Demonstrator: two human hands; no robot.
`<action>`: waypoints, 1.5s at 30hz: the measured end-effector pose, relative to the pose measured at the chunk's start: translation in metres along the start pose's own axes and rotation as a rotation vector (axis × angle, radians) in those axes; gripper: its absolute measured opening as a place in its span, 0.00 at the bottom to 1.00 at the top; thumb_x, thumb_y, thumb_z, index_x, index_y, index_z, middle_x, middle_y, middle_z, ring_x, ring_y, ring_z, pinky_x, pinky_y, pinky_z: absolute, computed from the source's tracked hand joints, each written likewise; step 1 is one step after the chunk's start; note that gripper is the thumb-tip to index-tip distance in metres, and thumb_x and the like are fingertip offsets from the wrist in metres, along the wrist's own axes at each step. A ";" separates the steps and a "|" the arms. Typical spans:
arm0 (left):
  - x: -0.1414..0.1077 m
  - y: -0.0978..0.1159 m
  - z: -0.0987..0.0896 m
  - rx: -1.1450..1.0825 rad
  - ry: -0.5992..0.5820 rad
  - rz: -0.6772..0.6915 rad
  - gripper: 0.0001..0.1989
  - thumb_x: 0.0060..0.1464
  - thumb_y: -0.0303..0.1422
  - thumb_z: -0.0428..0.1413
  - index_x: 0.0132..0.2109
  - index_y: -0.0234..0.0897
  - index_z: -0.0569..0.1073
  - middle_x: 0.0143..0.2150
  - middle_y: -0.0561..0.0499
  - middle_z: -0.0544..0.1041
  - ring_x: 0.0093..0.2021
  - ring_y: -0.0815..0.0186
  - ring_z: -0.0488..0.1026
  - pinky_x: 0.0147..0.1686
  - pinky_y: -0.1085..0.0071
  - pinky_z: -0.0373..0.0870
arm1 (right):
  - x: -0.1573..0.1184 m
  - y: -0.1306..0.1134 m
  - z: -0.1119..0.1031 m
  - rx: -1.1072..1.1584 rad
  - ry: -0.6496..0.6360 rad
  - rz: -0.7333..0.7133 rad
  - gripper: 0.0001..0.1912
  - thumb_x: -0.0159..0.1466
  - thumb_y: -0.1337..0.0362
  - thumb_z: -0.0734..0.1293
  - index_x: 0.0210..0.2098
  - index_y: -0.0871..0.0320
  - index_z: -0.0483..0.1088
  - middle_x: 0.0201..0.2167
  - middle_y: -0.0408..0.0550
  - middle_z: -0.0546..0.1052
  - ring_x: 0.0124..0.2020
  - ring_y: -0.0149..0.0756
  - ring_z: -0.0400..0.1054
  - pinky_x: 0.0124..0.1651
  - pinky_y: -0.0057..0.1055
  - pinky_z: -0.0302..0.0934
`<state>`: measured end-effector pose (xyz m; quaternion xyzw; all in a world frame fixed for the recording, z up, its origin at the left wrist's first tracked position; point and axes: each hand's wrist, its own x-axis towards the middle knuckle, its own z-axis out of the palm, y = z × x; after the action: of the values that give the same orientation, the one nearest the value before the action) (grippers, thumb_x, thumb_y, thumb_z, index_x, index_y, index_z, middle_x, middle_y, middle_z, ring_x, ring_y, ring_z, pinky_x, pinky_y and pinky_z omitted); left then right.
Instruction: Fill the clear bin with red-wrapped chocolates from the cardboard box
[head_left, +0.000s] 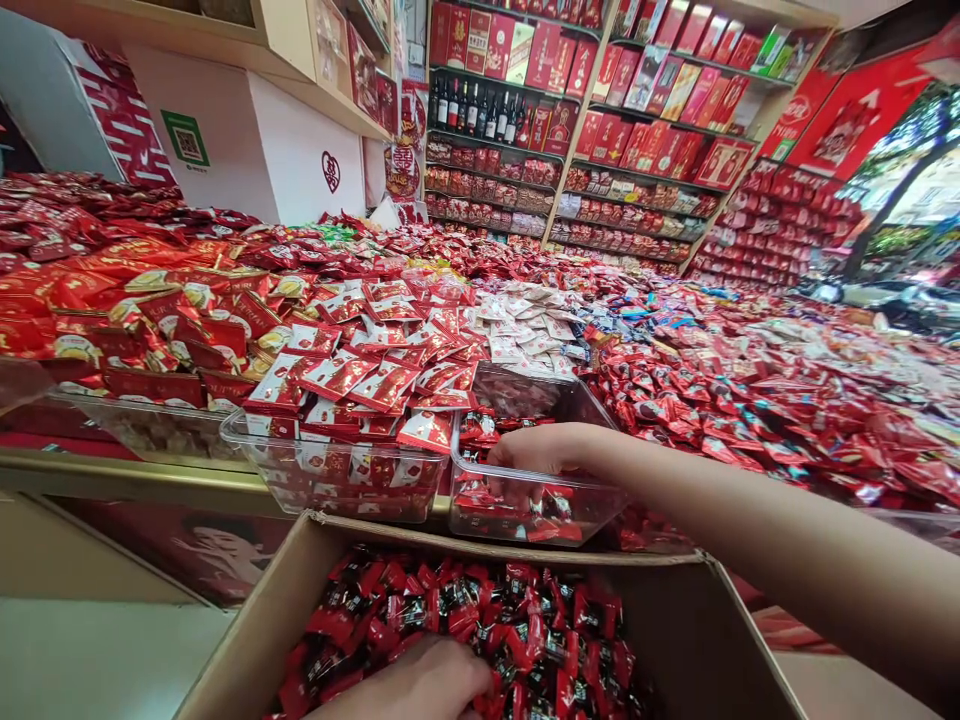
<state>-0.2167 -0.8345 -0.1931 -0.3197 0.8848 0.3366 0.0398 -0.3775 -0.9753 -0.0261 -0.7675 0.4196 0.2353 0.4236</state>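
Two hands in my view: the left hand (431, 680) is nearest the candies (536, 640) in the box (251, 615), the right hand (536, 455) dips into the bin (487, 524) just beyond. I can't tell whether either grip is closed.

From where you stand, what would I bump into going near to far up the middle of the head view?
Left hand, box's far edge, right hand in the clear tub, white packets, wine bottles.

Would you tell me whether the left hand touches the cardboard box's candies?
Touching; the head view shows the left hand sunk among the wrapped candies.
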 end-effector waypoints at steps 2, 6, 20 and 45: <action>0.000 -0.002 0.001 0.061 0.032 -0.005 0.07 0.45 0.33 0.48 0.34 0.41 0.68 0.33 0.51 0.73 0.35 0.62 0.69 0.32 0.72 0.62 | 0.000 -0.003 0.000 -0.230 0.095 0.024 0.17 0.48 0.59 0.65 0.36 0.60 0.68 0.30 0.47 0.73 0.31 0.37 0.67 0.29 0.28 0.59; 0.000 -0.004 0.003 0.123 0.062 0.006 0.06 0.45 0.33 0.49 0.32 0.41 0.68 0.31 0.52 0.73 0.33 0.64 0.69 0.30 0.74 0.62 | 0.000 -0.010 -0.001 -0.540 0.197 0.152 0.21 0.43 0.56 0.67 0.34 0.61 0.71 0.32 0.52 0.73 0.32 0.43 0.66 0.30 0.31 0.59; -0.006 0.002 -0.005 0.165 0.078 0.024 0.05 0.45 0.33 0.49 0.31 0.41 0.69 0.30 0.53 0.73 0.30 0.66 0.69 0.27 0.76 0.62 | 0.007 -0.006 -0.002 -0.625 0.025 0.206 0.21 0.43 0.58 0.68 0.33 0.65 0.71 0.32 0.54 0.72 0.32 0.42 0.66 0.31 0.31 0.59; -0.005 -0.002 -0.001 0.166 0.065 0.036 0.06 0.45 0.34 0.50 0.33 0.42 0.68 0.32 0.52 0.73 0.32 0.64 0.70 0.29 0.75 0.62 | -0.012 -0.029 -0.010 -0.532 0.105 0.026 0.16 0.50 0.60 0.63 0.36 0.61 0.68 0.27 0.46 0.71 0.27 0.33 0.62 0.24 0.26 0.54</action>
<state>-0.2113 -0.8336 -0.1922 -0.3099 0.9161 0.2523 0.0313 -0.3592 -0.9702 0.0007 -0.8575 0.3745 0.3025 0.1815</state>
